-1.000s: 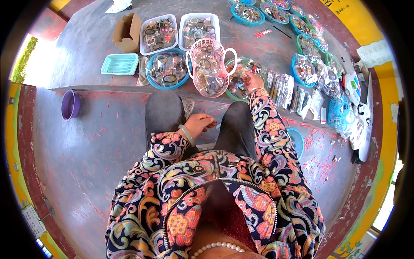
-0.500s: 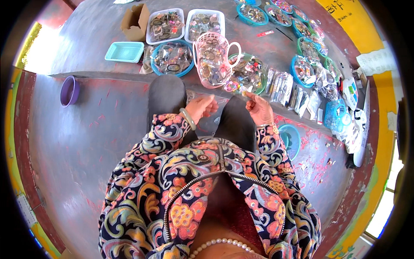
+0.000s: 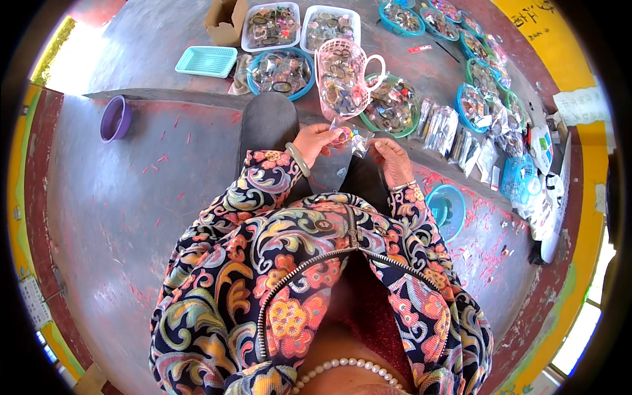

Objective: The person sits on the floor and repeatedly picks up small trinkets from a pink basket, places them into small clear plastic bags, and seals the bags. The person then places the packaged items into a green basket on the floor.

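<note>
From the head camera, looking down, we see our left hand (image 3: pixel 315 141) and right hand (image 3: pixel 393 160) raised over our dark-trousered knees, holding a small clear plastic bag (image 3: pixel 337 164) between them. The fingers of the left hand pinch the bag's top left edge, where small pink and coloured pieces (image 3: pixel 347 135) show through; the fingers of the right hand are pressed together on its right edge. A pale green bangle (image 3: pixel 297 158) sits on our left wrist and a thin metal one on the right.

Just beyond the hands stands a pink basket (image 3: pixel 342 76) with a white handle, filled with hair ties. Around it on the grey floor (image 3: pixel 164 52) lie blue round baskets (image 3: pixel 282 71), two white trays (image 3: pixel 270 26), an empty turquoise tray (image 3: pixel 206 61) and a cardboard box (image 3: pixel 226 20). A purple bowl (image 3: pixel 115 118) rests well apart to the left, and a blue bowl (image 3: pixel 446 209) lies near our right elbow. Packets in clear wrappers (image 3: pixel 441 128) line the right side.
</note>
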Demonstrator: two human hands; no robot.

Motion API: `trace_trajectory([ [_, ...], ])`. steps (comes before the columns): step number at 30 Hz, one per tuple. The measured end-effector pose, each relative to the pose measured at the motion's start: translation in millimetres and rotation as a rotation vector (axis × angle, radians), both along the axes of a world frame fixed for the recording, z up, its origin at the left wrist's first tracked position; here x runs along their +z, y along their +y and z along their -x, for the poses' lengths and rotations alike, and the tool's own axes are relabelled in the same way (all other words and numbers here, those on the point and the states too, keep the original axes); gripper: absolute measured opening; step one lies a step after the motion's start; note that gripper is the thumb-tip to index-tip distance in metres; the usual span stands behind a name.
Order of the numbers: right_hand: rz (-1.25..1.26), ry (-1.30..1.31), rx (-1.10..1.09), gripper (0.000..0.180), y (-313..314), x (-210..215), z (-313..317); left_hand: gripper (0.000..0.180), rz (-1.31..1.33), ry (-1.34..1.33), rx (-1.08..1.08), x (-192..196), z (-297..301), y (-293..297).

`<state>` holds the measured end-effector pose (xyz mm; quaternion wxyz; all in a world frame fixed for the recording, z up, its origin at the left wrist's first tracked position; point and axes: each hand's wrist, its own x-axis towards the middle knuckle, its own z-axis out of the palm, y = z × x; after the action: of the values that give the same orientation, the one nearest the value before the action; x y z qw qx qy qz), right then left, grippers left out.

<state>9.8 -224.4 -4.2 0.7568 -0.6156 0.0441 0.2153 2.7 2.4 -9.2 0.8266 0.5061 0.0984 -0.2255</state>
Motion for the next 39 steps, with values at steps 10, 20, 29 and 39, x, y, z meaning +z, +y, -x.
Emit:
trace_trajectory([
  [10, 0.020, 0.005, 0.217, 0.018, 23.8, 16.7, 0.8, 0.024, -0.367, -0.255, -0.201, -1.5, 1.5, -1.1],
  [20, -0.096, 0.051, -0.028, 0.013, 36.5, 7.3, 8.2, 0.023, -0.074, -0.088, -0.162, 2.8, 2.2, -1.5],
  [29, -0.139, 0.167, 0.027, 0.018, 43.1, 20.7, 8.6, 0.022, -0.085, -0.062, -0.135, -1.6, 2.6, -1.9],
  [39, -0.193, 0.187, 0.026, 0.007, 37.9, 3.8, 6.2, 0.020, -0.063, -0.074, -0.155, -8.3, 1.5, -3.1],
])
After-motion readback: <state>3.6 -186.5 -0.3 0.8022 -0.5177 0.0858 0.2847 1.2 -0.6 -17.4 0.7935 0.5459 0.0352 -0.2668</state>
